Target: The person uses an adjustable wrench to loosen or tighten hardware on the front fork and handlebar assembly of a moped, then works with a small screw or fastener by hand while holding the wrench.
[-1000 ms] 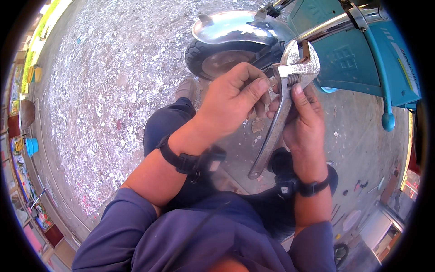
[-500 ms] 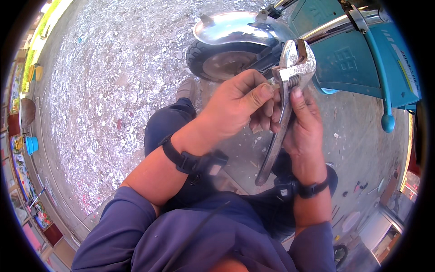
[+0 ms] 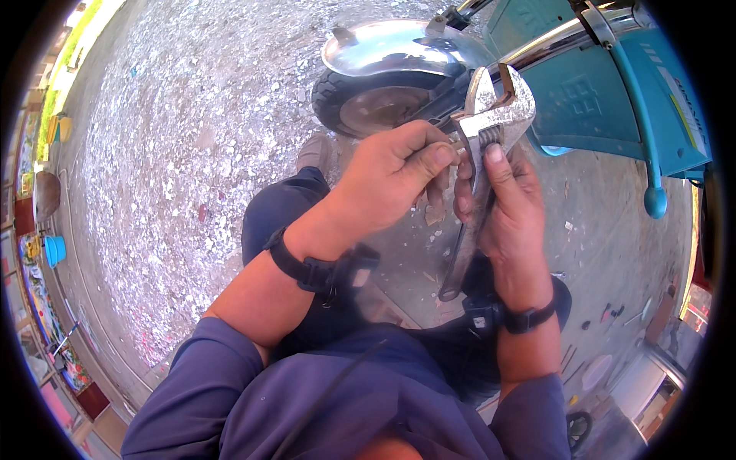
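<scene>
My right hand point(image 3: 512, 203) is closed round the upper handle of a steel adjustable wrench point(image 3: 498, 119). Its jaws point up and away from me, parted by a gap, and the right thumb lies at the knurled adjusting screw. The dark handle slants down toward my lap. Just left of the wrench head, my left hand point(image 3: 399, 172) is pinched, thumb against forefinger. A small brownish thing seems to show at those fingertips, too little of it to name. Beyond the wrench stands a wheel point(image 3: 376, 103) with a black tyre under a shiny chrome mudguard point(image 3: 402, 50).
At upper right is the vehicle's teal body panel point(image 3: 583, 107), with a teal lever point(image 3: 652, 176) ending in a round knob. Tools and small parts point(image 3: 613, 313) lie on the ground at right. A blue bucket point(image 3: 54, 249) stands far left. Pale flakes cover the concrete point(image 3: 176, 153).
The wrench's jaw gap looks wider, and my right thumb has shifted up to its screw. The lower handle end has moved slightly up and right. My left hand has edged slightly left.
</scene>
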`<move>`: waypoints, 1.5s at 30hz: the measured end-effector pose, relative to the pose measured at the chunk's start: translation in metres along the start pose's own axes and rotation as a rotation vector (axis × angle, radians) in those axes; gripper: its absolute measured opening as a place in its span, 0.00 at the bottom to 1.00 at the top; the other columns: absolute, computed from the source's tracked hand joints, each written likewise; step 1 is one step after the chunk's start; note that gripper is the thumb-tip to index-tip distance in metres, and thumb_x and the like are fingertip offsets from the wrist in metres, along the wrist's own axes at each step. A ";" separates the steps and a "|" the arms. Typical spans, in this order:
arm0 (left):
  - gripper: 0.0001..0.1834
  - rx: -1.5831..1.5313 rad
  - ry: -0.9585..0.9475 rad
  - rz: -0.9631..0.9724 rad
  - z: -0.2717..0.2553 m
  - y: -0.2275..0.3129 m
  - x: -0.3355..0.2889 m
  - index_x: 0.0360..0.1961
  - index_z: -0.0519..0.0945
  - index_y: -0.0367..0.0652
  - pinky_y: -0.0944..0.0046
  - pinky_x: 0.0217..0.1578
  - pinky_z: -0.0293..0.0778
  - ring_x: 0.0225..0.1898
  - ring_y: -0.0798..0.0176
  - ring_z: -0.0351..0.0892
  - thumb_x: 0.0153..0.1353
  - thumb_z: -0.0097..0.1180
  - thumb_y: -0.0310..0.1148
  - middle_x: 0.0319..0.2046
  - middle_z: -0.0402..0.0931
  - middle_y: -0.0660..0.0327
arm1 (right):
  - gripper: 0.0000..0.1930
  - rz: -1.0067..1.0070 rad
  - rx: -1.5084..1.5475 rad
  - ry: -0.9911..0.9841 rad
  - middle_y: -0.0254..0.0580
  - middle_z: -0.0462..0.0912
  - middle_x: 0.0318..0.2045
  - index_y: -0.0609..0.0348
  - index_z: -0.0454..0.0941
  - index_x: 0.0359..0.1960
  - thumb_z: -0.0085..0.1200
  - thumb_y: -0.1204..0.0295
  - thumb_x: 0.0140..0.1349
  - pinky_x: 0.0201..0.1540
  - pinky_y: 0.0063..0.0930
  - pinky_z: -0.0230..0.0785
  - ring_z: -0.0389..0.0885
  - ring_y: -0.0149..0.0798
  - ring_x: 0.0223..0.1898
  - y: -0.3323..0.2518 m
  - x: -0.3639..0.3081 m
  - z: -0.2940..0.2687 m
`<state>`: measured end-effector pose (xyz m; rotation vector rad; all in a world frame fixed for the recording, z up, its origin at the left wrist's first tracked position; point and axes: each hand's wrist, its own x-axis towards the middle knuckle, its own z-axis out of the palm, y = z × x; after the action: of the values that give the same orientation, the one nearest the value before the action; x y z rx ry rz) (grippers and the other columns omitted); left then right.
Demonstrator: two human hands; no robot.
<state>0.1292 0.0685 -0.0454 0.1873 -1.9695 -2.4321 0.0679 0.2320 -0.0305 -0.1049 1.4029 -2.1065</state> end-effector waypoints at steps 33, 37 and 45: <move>0.11 0.041 0.022 -0.010 0.004 -0.002 0.004 0.43 0.79 0.37 0.71 0.33 0.74 0.32 0.73 0.77 0.71 0.51 0.34 0.31 0.80 0.64 | 0.13 -0.025 -0.051 0.047 0.38 0.80 0.28 0.55 0.74 0.49 0.54 0.62 0.70 0.19 0.22 0.66 0.76 0.31 0.20 -0.002 -0.001 0.002; 0.11 -0.017 0.003 0.019 0.006 -0.001 0.004 0.42 0.79 0.38 0.71 0.31 0.72 0.30 0.74 0.75 0.72 0.49 0.34 0.29 0.79 0.66 | 0.14 -0.027 -0.040 0.019 0.38 0.80 0.29 0.55 0.74 0.50 0.54 0.62 0.70 0.20 0.23 0.67 0.77 0.31 0.20 -0.002 0.001 -0.002; 0.07 0.103 0.052 0.071 0.003 -0.003 0.003 0.38 0.80 0.38 0.71 0.29 0.70 0.27 0.75 0.74 0.69 0.52 0.30 0.26 0.77 0.66 | 0.15 -0.006 -0.047 0.049 0.37 0.81 0.32 0.56 0.74 0.48 0.56 0.61 0.68 0.21 0.23 0.68 0.77 0.31 0.20 0.000 0.003 -0.001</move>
<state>0.1258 0.0717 -0.0482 0.1768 -2.0443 -2.2614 0.0653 0.2310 -0.0314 -0.0764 1.4829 -2.0941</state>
